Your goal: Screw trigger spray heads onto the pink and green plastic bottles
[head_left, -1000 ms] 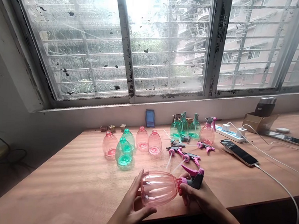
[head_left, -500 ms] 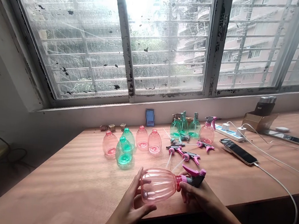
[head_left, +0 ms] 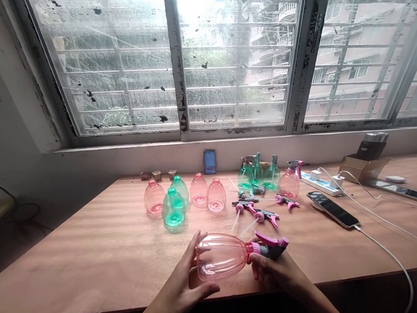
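A pink transparent spray bottle [head_left: 222,255] lies sideways in both my hands just above the wooden table [head_left: 113,245]. My left hand [head_left: 182,286] cups its rounded base, fingers wrapped round it. My right hand [head_left: 275,272] grips the neck at the pink and grey trigger head [head_left: 272,245]. Behind it stand several capless pink bottles [head_left: 215,196] and green bottles [head_left: 174,209]. Loose trigger heads [head_left: 258,212] with tubes lie to the right of them.
Finished green bottles [head_left: 256,173] and a pink one [head_left: 289,180] stand by the window wall. A phone [head_left: 332,210] on a white cable, a power strip [head_left: 319,182], a cardboard box [head_left: 363,167] and a small blue card [head_left: 210,161] are further back.
The bottle has tipped slightly, its trigger end rising a little, and my hands have shifted with it. The view has drifted slightly downward.
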Action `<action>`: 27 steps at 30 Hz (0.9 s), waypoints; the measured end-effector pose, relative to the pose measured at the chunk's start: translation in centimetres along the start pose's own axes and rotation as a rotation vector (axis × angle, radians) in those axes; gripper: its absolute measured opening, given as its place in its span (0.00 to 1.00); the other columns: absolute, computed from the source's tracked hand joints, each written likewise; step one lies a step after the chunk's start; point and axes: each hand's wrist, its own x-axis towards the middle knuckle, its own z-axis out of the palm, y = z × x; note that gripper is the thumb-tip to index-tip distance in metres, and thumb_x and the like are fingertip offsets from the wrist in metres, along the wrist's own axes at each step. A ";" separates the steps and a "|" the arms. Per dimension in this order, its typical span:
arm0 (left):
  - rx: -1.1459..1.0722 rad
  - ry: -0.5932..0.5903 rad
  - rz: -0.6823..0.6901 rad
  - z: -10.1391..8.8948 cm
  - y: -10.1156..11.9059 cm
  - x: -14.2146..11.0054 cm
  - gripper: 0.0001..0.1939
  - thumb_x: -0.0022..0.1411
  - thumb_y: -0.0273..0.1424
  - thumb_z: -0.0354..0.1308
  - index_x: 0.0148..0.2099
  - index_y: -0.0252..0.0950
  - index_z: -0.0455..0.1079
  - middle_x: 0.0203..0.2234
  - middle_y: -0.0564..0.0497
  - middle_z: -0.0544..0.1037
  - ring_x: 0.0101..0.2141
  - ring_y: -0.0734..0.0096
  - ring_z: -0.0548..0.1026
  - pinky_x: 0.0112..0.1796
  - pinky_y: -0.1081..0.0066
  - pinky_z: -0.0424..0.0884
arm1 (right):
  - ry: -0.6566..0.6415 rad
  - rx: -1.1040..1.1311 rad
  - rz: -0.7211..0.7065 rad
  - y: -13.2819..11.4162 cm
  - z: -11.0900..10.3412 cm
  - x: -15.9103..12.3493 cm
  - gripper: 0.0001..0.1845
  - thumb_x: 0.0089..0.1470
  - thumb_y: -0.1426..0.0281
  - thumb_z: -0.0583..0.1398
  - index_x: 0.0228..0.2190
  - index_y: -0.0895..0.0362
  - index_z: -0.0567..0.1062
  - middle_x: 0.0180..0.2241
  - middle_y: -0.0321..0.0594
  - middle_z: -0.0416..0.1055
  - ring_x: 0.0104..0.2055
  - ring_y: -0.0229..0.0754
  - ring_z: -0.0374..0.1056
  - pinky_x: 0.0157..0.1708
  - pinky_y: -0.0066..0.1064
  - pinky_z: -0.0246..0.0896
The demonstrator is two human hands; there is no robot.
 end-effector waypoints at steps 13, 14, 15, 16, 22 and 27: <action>0.037 -0.004 -0.005 -0.1 -0.2 -0.1 0.54 0.62 0.39 0.69 0.76 0.49 0.33 0.71 0.38 0.51 0.64 0.46 0.62 0.64 0.48 0.59 | 0.010 0.055 0.006 -0.4 0.3 -0.2 0.24 0.51 0.55 0.71 0.40 0.58 0.72 0.22 0.34 0.74 0.20 0.39 0.69 0.21 0.29 0.63; 0.035 -0.004 -0.003 -0.1 -0.1 -0.1 0.54 0.62 0.40 0.69 0.76 0.48 0.34 0.71 0.38 0.51 0.65 0.46 0.62 0.64 0.49 0.59 | 0.012 0.055 0.004 -0.4 0.3 -0.2 0.24 0.51 0.55 0.71 0.39 0.58 0.72 0.23 0.35 0.75 0.20 0.39 0.69 0.21 0.29 0.63; 0.041 -0.001 0.005 -0.1 0.0 -0.1 0.54 0.62 0.40 0.68 0.76 0.48 0.34 0.71 0.38 0.51 0.65 0.46 0.62 0.64 0.49 0.59 | 0.015 0.057 0.001 -0.3 0.3 -0.1 0.24 0.51 0.55 0.71 0.39 0.58 0.72 0.24 0.35 0.75 0.20 0.39 0.69 0.22 0.29 0.63; 0.054 0.005 0.015 0.0 0.0 -0.1 0.53 0.63 0.40 0.68 0.76 0.49 0.35 0.71 0.39 0.51 0.65 0.47 0.62 0.64 0.49 0.58 | 0.021 0.060 -0.002 -0.3 0.3 -0.1 0.24 0.51 0.55 0.71 0.38 0.57 0.72 0.25 0.36 0.76 0.20 0.39 0.69 0.21 0.30 0.62; 0.074 0.004 0.044 0.0 -0.3 0.0 0.50 0.65 0.38 0.65 0.75 0.56 0.33 0.72 0.43 0.50 0.58 0.53 0.70 0.62 0.50 0.62 | 0.056 0.083 0.006 0.2 0.3 -0.1 0.24 0.50 0.54 0.71 0.37 0.56 0.71 0.25 0.36 0.76 0.20 0.39 0.69 0.19 0.28 0.58; -0.022 0.014 0.004 0.0 -0.3 0.1 0.55 0.58 0.39 0.72 0.75 0.55 0.38 0.72 0.43 0.49 0.62 0.46 0.65 0.61 0.49 0.65 | -0.016 -0.040 0.012 -0.1 0.0 -0.2 0.22 0.53 0.53 0.69 0.36 0.58 0.74 0.20 0.34 0.72 0.20 0.39 0.68 0.20 0.28 0.57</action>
